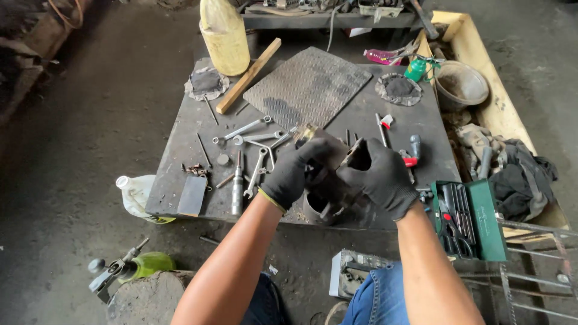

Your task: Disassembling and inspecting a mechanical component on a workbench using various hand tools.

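Both gloved hands, left hand [291, 174] and right hand [380, 177], clasp a greasy metal part [328, 157]; oily gloves could let it slip onto the wrenches [256, 139] just left of the grip

A low dark metal worktable [180, 150] stands on a grimy floor. On it lie scattered spanners [250, 129], a ribbed rubber mat [307, 84] and a wooden strip [248, 76]. A yellow jerrycan [224, 36] stands at the table's far edge; an open green tool case [475, 219] rests at its right corner.
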